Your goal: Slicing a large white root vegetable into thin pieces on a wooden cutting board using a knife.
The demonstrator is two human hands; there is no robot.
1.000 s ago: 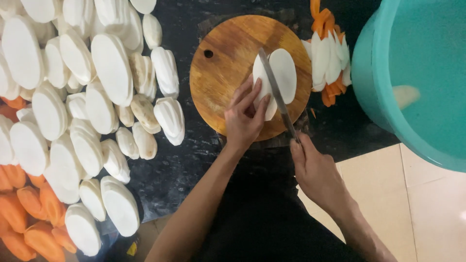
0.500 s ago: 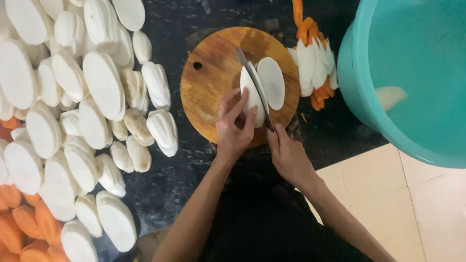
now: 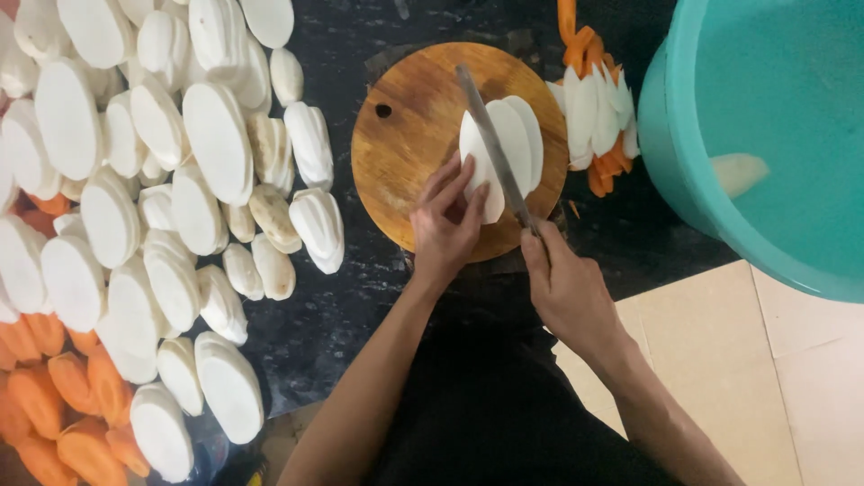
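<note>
On the round board (image 3: 409,153) at the middle of the scene lies the white root (image 3: 504,148), already split into long flat slabs that lean together. Our knife (image 3: 490,135) lies lengthwise along it, blade between the slabs, tip pointing far-left.

Our left hand (image 3: 445,220) presses the near-left slab with its fingertips (image 3: 468,171), which sit just beside the blade. Our right hand (image 3: 562,288) is closed around the knife handle at the board's near edge.

We judge the main risk to be those fingertips: the slabs look smooth and wet, and if one slides under pressure the blade could meet a finger. A slab could also tip over and make the cut uneven.

To the right, cut slices (image 3: 594,117) of white and orange lie against a teal tub (image 3: 684,180); one could be knocked off the dark counter (image 3: 342,297). To the left spreads a heap of peeled white pieces (image 3: 216,144), with orange ones (image 3: 54,405) at the near-left.
</note>
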